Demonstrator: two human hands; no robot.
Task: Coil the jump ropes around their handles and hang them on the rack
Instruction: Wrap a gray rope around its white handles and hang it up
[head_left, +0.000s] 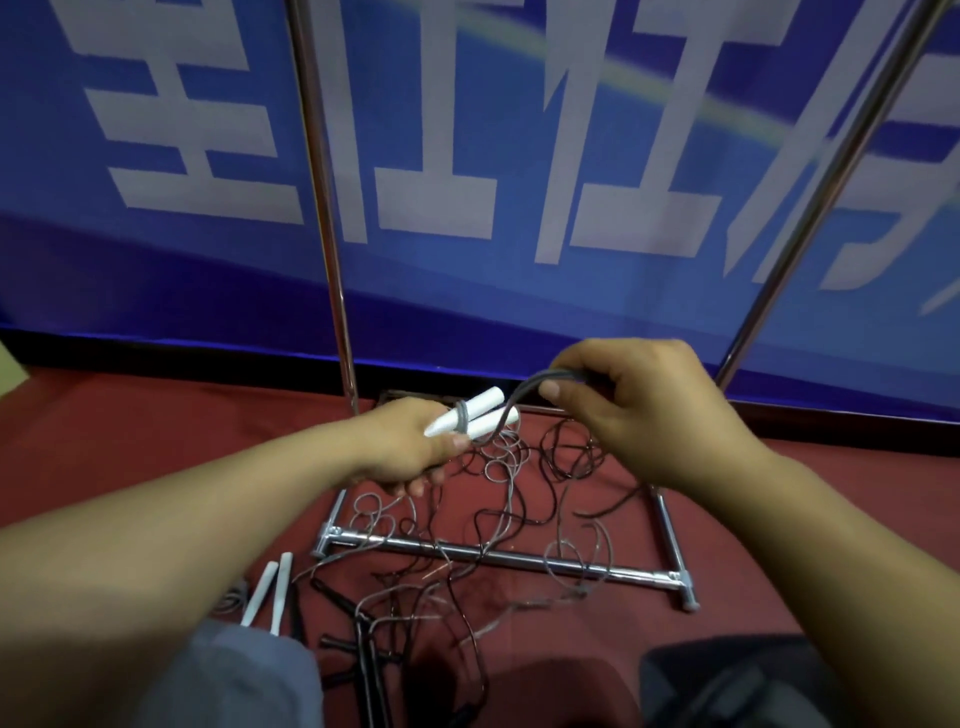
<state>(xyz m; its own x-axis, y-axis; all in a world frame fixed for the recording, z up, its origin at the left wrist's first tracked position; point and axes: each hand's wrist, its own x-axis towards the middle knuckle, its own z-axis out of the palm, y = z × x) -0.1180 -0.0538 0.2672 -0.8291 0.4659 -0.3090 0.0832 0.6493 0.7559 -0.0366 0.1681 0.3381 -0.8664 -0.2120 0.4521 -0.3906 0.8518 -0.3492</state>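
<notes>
My left hand (410, 447) grips a pair of white jump-rope handles (483, 413) held side by side, with a few turns of grey rope (461, 415) wound around them. My right hand (639, 410) pinches a bundle of the same grey rope (566, 375) just right of the handles. The rope runs from my right fingers down to the handles. Below my hands, several loose grey and black ropes (498, 493) lie tangled on the red floor. The chrome rack (488, 556) stands in front of me, its base bar under the tangle.
Two rack uprights (324, 208) (826, 197) rise against a blue banner (467, 156). Another pair of white handles (270, 592) lies on the floor at lower left, black handles (363, 649) beside them. My knees fill the bottom corners.
</notes>
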